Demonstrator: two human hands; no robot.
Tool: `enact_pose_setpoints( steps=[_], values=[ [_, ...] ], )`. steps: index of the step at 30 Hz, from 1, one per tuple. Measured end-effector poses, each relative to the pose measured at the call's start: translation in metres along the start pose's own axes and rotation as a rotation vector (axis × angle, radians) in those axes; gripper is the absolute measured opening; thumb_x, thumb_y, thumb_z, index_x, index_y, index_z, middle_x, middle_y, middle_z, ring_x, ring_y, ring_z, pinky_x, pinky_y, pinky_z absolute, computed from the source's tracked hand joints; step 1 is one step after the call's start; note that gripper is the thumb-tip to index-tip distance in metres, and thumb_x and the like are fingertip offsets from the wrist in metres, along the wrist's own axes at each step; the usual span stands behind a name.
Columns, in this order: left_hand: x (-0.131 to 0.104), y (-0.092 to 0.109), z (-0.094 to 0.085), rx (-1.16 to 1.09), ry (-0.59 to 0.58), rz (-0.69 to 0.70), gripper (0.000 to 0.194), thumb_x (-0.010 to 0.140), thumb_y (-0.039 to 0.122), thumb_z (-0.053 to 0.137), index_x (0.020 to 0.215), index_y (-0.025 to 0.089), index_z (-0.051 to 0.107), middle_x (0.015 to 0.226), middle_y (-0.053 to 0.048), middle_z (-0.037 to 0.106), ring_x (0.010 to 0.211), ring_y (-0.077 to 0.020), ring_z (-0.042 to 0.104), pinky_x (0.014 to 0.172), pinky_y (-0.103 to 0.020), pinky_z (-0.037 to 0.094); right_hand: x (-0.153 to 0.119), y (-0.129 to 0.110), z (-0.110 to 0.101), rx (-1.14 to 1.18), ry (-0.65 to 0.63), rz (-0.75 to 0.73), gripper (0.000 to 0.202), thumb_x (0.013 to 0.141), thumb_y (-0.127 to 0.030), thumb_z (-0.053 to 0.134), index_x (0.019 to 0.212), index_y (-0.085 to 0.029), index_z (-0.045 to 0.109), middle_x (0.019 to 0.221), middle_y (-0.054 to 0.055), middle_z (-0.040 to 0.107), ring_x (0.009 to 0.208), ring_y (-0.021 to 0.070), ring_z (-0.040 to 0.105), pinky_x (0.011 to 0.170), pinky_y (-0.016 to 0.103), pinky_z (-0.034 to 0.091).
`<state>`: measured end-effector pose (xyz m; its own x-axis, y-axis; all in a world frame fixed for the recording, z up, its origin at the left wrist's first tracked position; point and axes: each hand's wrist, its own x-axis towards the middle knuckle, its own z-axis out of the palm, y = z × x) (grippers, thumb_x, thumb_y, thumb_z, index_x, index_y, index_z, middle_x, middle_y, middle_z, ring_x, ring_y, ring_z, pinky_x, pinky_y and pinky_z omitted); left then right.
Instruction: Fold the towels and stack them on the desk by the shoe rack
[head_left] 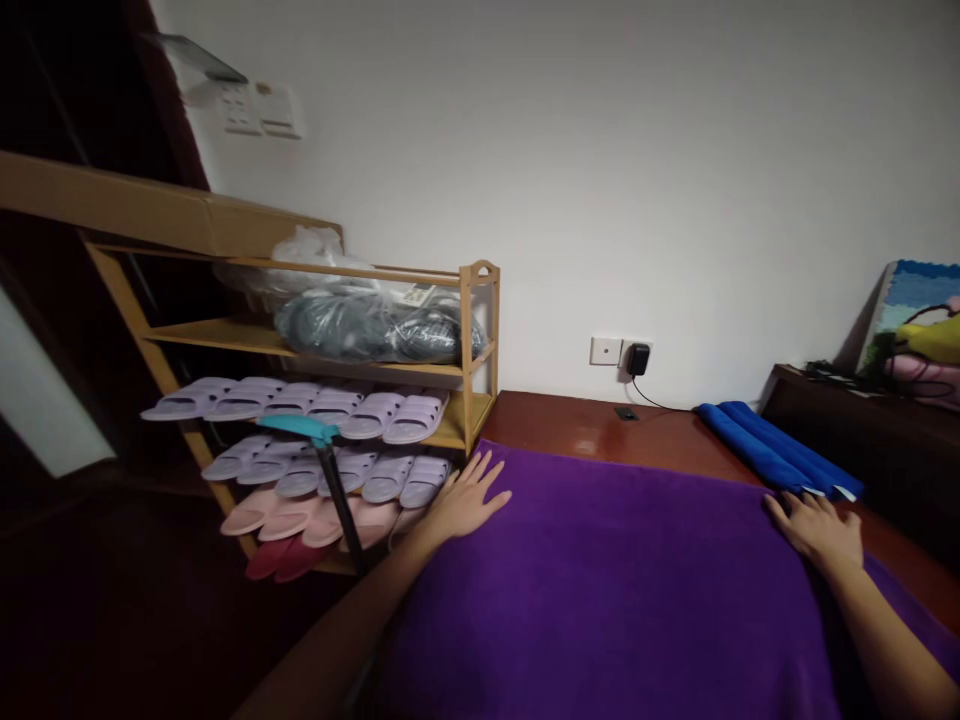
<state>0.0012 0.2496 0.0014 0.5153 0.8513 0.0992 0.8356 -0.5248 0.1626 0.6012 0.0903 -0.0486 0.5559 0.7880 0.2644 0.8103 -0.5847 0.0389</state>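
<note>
A large purple cloth lies spread over a reddish-brown wooden surface, its near part reaching down toward me. On its far left corner my left hand rests palm down with the fingers spread. Over at the far right edge of the cloth lies my right hand, palm down, its fingers apart and slightly bent. Just beyond the right hand are folded blue cloths with small white tags at their near ends.
At the left stands a wooden shoe rack with lilac slippers, pink slippers and plastic-wrapped items. A blue-topped black pole leans before it. A black adapter is plugged into the wall. A dark cabinet bounds the right side.
</note>
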Motion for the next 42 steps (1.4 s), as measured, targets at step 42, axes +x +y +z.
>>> enact_pose_setpoints(
  steps=[42],
  values=[
    [-0.147,0.036,-0.034,-0.099,-0.086,0.383,0.064,0.092,0.057,0.042,0.148,0.040,0.016,0.155,0.003,0.018,0.142,-0.0254,0.020,0.116,-0.049,0.016,-0.159,0.076,-0.017,-0.055,-0.230,-0.203,0.061,0.071,-0.056,0.042,0.131,-0.048,0.048,0.151,-0.012,0.022,0.143,0.0282,0.011,0.113,0.059,0.016]
  ],
)
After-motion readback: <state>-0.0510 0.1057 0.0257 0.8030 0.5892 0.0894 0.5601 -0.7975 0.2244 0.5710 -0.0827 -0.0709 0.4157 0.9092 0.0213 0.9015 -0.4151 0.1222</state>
